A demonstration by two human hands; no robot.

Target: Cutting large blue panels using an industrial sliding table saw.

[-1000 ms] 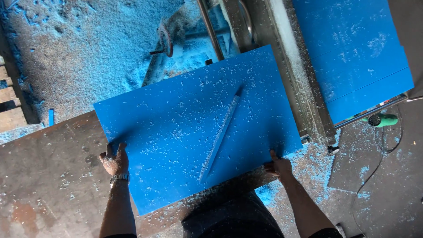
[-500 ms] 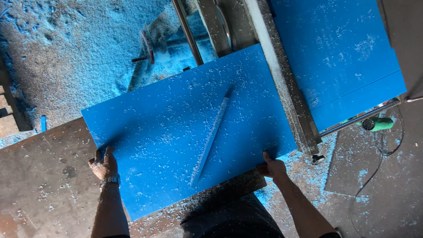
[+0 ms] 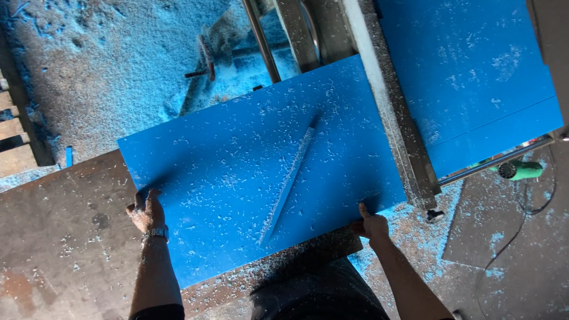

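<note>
A large blue plastic sheet (image 3: 237, 160) lies flat on a metal work table, dusted with blue shavings. A long thin blue strip (image 3: 288, 185) rests diagonally across its middle. My left hand (image 3: 146, 210), with a watch on the wrist, grips the sheet's near left edge. My right hand (image 3: 370, 225) grips the near right corner. The sheet's right side butts against a grey metal rail (image 3: 391, 112).
More blue sheets (image 3: 474, 77) lie beyond the rail at the right. A heap of blue shavings (image 3: 118, 65) covers the floor at the upper left around a machine frame (image 3: 261, 41). A green tool (image 3: 517, 170) with a cable lies at the right. The brown table surface (image 3: 59, 237) spreads left.
The view has shifted, so the sheet and both hands sit slightly differently in frame. Both hands keep their hold on the sheet's near edge.
</note>
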